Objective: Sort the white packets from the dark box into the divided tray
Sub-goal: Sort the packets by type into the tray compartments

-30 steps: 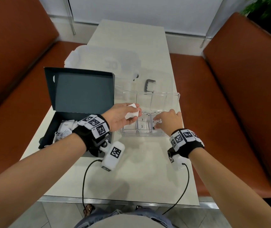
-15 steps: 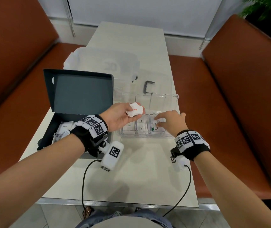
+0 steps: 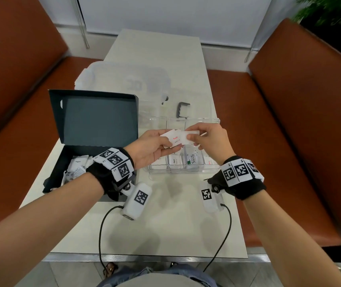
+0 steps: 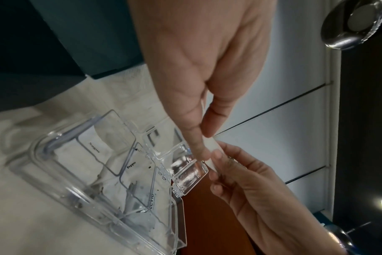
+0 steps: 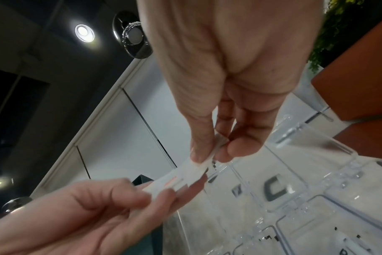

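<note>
Passing white packets from left hand (image 3: 151, 147) to right hand (image 3: 211, 139) above the divided tray (image 3: 213, 121).

Below both hands the clear tray sits with packets already in its near cells, one reading Stevia; the dark box (image 3: 95, 121), lid up, lies beside the left wrist with more packets inside. The left hand grasps a packet marked Salt (image 3: 174, 138) in red between thumb and fingers; the right pinches a second, plain white packet (image 3: 190, 136) overlapping it. Judged from this, the right should peel its packet clear with a light pinch at the edge, read it, then lower it into the matching cell rather than drop it.
</note>
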A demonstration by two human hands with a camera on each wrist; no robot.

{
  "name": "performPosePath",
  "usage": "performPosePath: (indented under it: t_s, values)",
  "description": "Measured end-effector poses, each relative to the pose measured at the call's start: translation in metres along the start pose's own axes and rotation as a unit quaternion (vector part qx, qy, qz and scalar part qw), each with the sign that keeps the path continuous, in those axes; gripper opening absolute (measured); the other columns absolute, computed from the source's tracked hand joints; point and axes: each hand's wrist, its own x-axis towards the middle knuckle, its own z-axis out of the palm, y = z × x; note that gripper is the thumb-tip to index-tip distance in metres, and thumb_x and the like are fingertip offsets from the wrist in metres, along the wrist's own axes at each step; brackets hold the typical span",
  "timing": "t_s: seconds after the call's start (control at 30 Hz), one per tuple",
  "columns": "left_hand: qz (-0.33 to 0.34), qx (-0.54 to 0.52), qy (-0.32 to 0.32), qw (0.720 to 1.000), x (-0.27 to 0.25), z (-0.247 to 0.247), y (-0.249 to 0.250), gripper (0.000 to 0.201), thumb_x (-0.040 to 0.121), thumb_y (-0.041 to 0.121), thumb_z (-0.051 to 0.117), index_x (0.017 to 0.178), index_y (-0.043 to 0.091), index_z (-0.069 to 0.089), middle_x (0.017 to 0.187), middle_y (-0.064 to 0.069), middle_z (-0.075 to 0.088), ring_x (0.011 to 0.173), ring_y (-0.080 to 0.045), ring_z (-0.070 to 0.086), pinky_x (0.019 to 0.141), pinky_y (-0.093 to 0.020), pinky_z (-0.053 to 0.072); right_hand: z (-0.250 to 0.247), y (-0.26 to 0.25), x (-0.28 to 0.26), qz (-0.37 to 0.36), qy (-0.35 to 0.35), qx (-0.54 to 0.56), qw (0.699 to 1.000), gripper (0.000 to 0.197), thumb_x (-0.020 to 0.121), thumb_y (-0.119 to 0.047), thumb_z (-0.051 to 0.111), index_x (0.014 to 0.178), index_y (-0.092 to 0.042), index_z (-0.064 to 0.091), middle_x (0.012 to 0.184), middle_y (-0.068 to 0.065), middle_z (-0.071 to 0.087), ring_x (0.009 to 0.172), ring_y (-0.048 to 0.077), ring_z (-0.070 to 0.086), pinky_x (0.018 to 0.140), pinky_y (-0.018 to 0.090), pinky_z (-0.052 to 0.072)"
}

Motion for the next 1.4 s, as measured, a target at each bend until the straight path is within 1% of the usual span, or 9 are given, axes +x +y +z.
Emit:
performPosePath:
  t_s: [0.2, 0.3, 0.4, 0.57, 0.73, 0.97, 1.13, 1.27, 1.4]
  values:
    - [0.011, 0.087, -0.065, 0.994, -0.003, 0.0, -0.006, 0.038, 0.091, -0.016, 0.05, 0.125, -0.001, 0.057, 0.114, -0.012, 0.064, 0.103, -0.018, 0.064, 0.089, -0.025, 0.055, -0.005, -0.004, -0.003, 0.023, -0.044, 0.032, 0.998, 0.034, 0.074, -0.018, 0.081, 0.105, -0.024, 0.068, 0.081, 0.001, 0.061, 0.041, 0.004, 0.051, 0.046, 0.017, 0.046]
    - [0.02, 0.111, -0.074, 0.991, -0.003, 0.004, -0.01, 0.033, 0.088, -0.017, 0.055, 0.113, 0.004, 0.063, 0.107, -0.012, 0.067, 0.094, -0.014, 0.069, 0.084, -0.023, 0.057, -0.005, -0.005, -0.007, 0.026, -0.055, 0.021, 0.998, 0.023, 0.078, -0.019, 0.078, 0.1, -0.019, 0.071, 0.07, -0.012, 0.065, 0.043, 0.005, 0.054, 0.046, 0.012, 0.041]
    - [0.011, 0.094, -0.062, 0.994, 0.001, 0.009, -0.011, 0.033, 0.088, -0.016, 0.054, 0.112, 0.004, 0.064, 0.107, -0.015, 0.067, 0.095, -0.019, 0.069, 0.083, -0.027, 0.058, -0.006, -0.003, -0.012, 0.019, -0.043, 0.02, 0.999, 0.016, 0.091, -0.013, 0.062, 0.103, -0.015, 0.072, 0.061, -0.008, 0.066, 0.047, 0.004, 0.06, 0.052, 0.01, 0.047]
    - [-0.007, 0.045, -0.041, 0.998, 0.006, 0.027, -0.019, 0.028, 0.102, 0.011, 0.046, 0.123, 0.0, 0.06, 0.111, -0.019, 0.067, 0.096, -0.026, 0.069, 0.097, -0.039, 0.053, -0.004, 0.0, -0.022, 0.009, -0.02, 0.018, 1.0, 0.017, 0.092, -0.01, 0.06, 0.102, -0.009, 0.074, 0.073, 0.004, 0.072, 0.058, 0.009, 0.068, 0.07, 0.021, 0.057]
    - [-0.034, -0.029, -0.038, 0.998, 0.009, 0.047, -0.025, 0.043, 0.104, 0.035, 0.038, 0.114, 0.0, 0.061, 0.111, -0.019, 0.067, 0.101, -0.029, 0.067, 0.091, -0.039, 0.056, -0.014, 0.004, -0.023, 0.045, -0.041, 0.04, 0.997, 0.012, 0.093, -0.012, 0.059, 0.098, -0.012, 0.07, 0.088, 0.003, 0.067, 0.061, 0.004, 0.057, 0.057, 0.015, 0.045]
    - [-0.035, 0.006, -0.045, 0.998, 0.006, 0.048, -0.025, 0.029, 0.105, 0.01, 0.039, 0.12, -0.006, 0.058, 0.111, -0.027, 0.068, 0.105, -0.034, 0.068, 0.082, -0.038, 0.06, -0.038, 0.021, -0.024, 0.077, -0.017, 0.072, 0.994, 0.008, 0.091, -0.009, 0.062, 0.095, -0.01, 0.069, 0.087, 0.007, 0.068, 0.062, 0.008, 0.065, 0.054, 0.018, 0.053]
    - [0.0, 0.022, 0.015, 1.0, 0.013, 0.052, -0.031, 0.023, 0.099, 0.0, 0.048, 0.12, -0.004, 0.057, 0.104, -0.025, 0.067, 0.085, -0.028, 0.071, 0.068, -0.034, 0.062, -0.038, 0.025, -0.029, 0.083, -0.032, 0.098, 0.991, 0.011, 0.087, -0.008, 0.067, 0.096, -0.009, 0.073, 0.081, 0.005, 0.072, 0.064, 0.008, 0.067, 0.058, 0.021, 0.055]
    - [0.057, 0.093, 0.079, 0.991, 0.02, 0.051, -0.04, 0.027, 0.093, 0.0, 0.06, 0.12, 0.002, 0.058, 0.086, -0.016, 0.07, 0.069, -0.021, 0.069, 0.062, -0.031, 0.06, -0.03, 0.022, -0.032, 0.085, -0.033, 0.091, 0.992, 0.015, 0.083, -0.011, 0.072, 0.098, -0.011, 0.072, 0.076, 0.002, 0.069, 0.06, 0.004, 0.065, 0.055, 0.02, 0.055]
    - [0.063, 0.063, 0.109, 0.99, 0.021, 0.051, -0.046, 0.013, 0.098, 0.01, 0.056, 0.108, 0.003, 0.059, 0.091, -0.015, 0.069, 0.071, -0.021, 0.068, 0.058, -0.028, 0.059, -0.021, 0.021, -0.033, 0.108, -0.009, 0.118, 0.987, 0.017, 0.084, -0.004, 0.07, 0.1, -0.006, 0.069, 0.071, 0.005, 0.067, 0.054, 0.006, 0.062, 0.056, 0.021, 0.057]
